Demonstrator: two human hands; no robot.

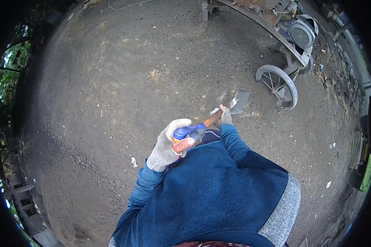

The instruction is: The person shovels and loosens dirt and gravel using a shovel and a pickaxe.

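Note:
A shovel lies slantwise across the front of my body, its grey metal blade [241, 100] pointing to the upper right over the dirt. My left hand [169, 144], in a pale knitted glove with the thumb bare, is closed around the blue grip [189, 131] at the top end. Farther down, near the blade, my right hand [224, 117] wraps the brown wooden shaft [212, 119]. It wears a similar glove, and a bare fingertip shows. Part of the shaft is hidden behind the right hand.
At the upper right stands a metal-framed machine with a spoked wheel [278, 86] and a grey motor [301, 33]. Gritty dark ground [111, 82] surrounds me, dotted with white scraps [134, 162]. Concrete blocks [29, 206] line the left edge.

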